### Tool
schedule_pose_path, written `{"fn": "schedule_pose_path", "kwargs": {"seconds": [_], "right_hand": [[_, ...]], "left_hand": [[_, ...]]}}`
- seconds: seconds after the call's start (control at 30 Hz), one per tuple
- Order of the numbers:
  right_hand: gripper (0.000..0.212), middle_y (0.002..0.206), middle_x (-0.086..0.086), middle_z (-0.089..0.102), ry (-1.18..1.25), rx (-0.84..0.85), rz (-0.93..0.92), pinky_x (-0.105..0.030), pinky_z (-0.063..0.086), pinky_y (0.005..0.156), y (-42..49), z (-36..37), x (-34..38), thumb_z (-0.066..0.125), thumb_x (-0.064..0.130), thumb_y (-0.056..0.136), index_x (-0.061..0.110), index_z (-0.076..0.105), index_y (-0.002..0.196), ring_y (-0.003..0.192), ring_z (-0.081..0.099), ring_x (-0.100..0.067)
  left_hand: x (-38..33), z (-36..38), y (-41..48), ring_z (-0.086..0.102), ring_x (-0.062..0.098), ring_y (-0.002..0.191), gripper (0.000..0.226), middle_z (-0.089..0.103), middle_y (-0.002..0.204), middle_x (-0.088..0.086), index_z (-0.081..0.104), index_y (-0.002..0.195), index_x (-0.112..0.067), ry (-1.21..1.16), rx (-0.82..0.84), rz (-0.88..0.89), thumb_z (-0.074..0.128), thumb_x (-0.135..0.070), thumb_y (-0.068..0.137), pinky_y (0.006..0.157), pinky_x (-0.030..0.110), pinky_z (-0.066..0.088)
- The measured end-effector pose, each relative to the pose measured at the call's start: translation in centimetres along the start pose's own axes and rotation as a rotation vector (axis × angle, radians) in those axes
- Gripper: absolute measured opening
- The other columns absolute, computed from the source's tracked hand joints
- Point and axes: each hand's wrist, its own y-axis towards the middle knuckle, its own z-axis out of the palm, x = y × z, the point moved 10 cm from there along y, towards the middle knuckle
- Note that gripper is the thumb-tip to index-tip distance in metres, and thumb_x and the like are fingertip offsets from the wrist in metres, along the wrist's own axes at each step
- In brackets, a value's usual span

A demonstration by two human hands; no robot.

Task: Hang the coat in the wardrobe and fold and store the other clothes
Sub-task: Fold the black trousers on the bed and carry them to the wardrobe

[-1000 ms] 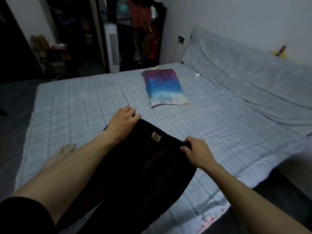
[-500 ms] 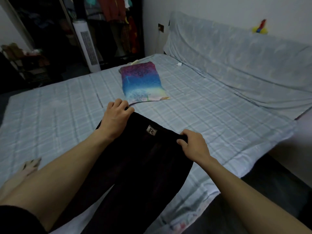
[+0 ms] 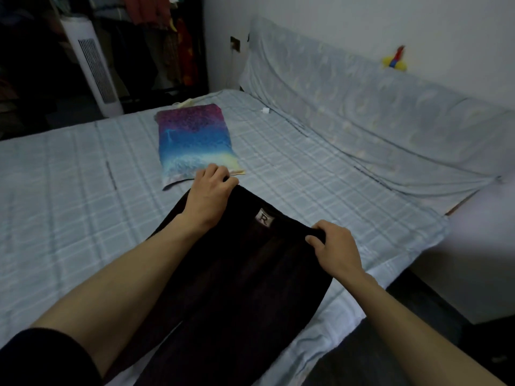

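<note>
While left hand (image 3: 209,199) and right hand (image 3: 334,249) keep gripping the waistband (image 3: 245,203), black fabric trousers (image 3: 237,288) slide up the pale-blue checked bed (image 3: 69,204), ready for folding.

You can read one mark only: a letter "R" on the small pale label (image 3: 263,217) sewn at the waistband of the black trousers (image 3: 237,288). You find no other text legible.
</note>
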Motion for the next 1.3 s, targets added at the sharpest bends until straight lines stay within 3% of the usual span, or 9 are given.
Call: {"fn": "schedule_pose_path", "kwargs": {"seconds": [0.13, 0.23, 0.37, 0.43, 0.67, 0.9, 1.07, 1.3], "right_hand": [[0.007, 0.084, 0.006, 0.063, -0.039, -0.034, 0.009, -0.032, 0.049, 0.07, 3.3, -1.2, -3.4, 0.065, 0.026, 0.093, 0.02, 0.065, 0.089, 0.075, 0.059, -0.012], [0.006, 0.091, 0.002, 0.066, -0.128, 0.049, 0.074, -0.035, 0.051, 0.071, 4.8, 0.7, -6.9, 0.062, 0.023, 0.094, 0.019, 0.066, 0.096, 0.08, 0.061, -0.017], [0.023, 0.117, -0.005, 0.063, -0.299, 0.232, 0.088, -0.033, 0.05, 0.081, 6.8, 4.4, -10.3, 0.055, 0.017, 0.097, 0.018, 0.062, 0.119, 0.1, 0.061, -0.021], [0.031, 0.126, -0.006, 0.058, -0.277, 0.259, 0.047, -0.033, 0.048, 0.088, 8.4, 5.0, -10.5, 0.057, 0.022, 0.098, 0.016, 0.057, 0.128, 0.109, 0.059, -0.023], [0.037, 0.128, -0.008, 0.054, -0.208, 0.344, -0.131, -0.037, 0.046, 0.094, 13.7, 7.1, -9.0, 0.056, 0.03, 0.097, 0.016, 0.052, 0.132, 0.112, 0.055, -0.024], [0.036, 0.124, -0.007, 0.055, -0.151, 0.437, -0.259, -0.039, 0.047, 0.094, 14.7, 11.1, -5.2, 0.059, 0.03, 0.095, 0.017, 0.055, 0.128, 0.109, 0.055, -0.024], [0.036, 0.126, -0.003, 0.056, -0.116, 0.522, -0.355, -0.035, 0.046, 0.099, 13.1, 16.7, -1.8, 0.06, 0.029, 0.095, 0.019, 0.055, 0.13, 0.114, 0.055, -0.019], [0.038, 0.128, 0.0, 0.055, -0.177, 0.646, -0.476, -0.038, 0.045, 0.102, 10.1, 26.2, 1.7, 0.06, 0.032, 0.095, 0.021, 0.054, 0.132, 0.116, 0.054, -0.017]], "left_hand": [[-2.3, 2.9, 3.0, 0.051, 0.031, 0.09, 0.015, 0.059, 0.093, 0.009, 0.068, 0.096, -0.015, -0.003, 0.031, 0.013, 0.065, -0.014, 0.081, 0.072, 0.042, 0.037], [-3.5, 7.8, 3.8, 0.054, 0.033, 0.094, 0.022, 0.061, 0.097, 0.01, 0.069, 0.099, -0.015, -0.027, 0.19, 0.001, 0.069, -0.009, 0.078, 0.073, 0.041, 0.041], [-3.8, 13.3, 2.3, 0.046, 0.036, 0.123, 0.057, 0.053, 0.134, 0.013, 0.049, 0.14, -0.016, -0.048, 0.411, -0.103, 0.053, -0.002, 0.085, 0.088, 0.046, 0.042], [-3.3, 14.6, 1.3, 0.041, 0.035, 0.129, 0.066, 0.048, 0.141, 0.012, 0.041, 0.146, -0.017, -0.021, 0.471, -0.154, 0.051, 0.001, 0.084, 0.092, 0.045, 0.04], [-0.3, 15.2, -1.6, 0.035, 0.029, 0.135, 0.048, 0.042, 0.148, 0.008, 0.043, 0.144, -0.019, 0.091, 0.564, -0.385, 0.053, -0.016, 0.096, 0.1, 0.043, 0.037], [1.5, 12.5, -5.6, 0.039, 0.029, 0.134, 0.05, 0.047, 0.145, 0.007, 0.045, 0.143, -0.017, 0.088, 0.515, -0.54, 0.057, -0.017, 0.095, 0.1, 0.043, 0.038], [4.4, 12.5, -12.9, 0.041, 0.027, 0.131, 0.062, 0.048, 0.144, 0.006, 0.029, 0.152, -0.019, 0.066, 0.572, -0.668, 0.055, -0.018, 0.096, 0.101, 0.041, 0.04], [9.5, 15.1, -25.5, 0.043, 0.026, 0.13, 0.056, 0.05, 0.142, 0.006, 0.038, 0.148, -0.018, 0.012, 0.665, -0.865, 0.055, -0.03, 0.096, 0.102, 0.041, 0.041]]}}
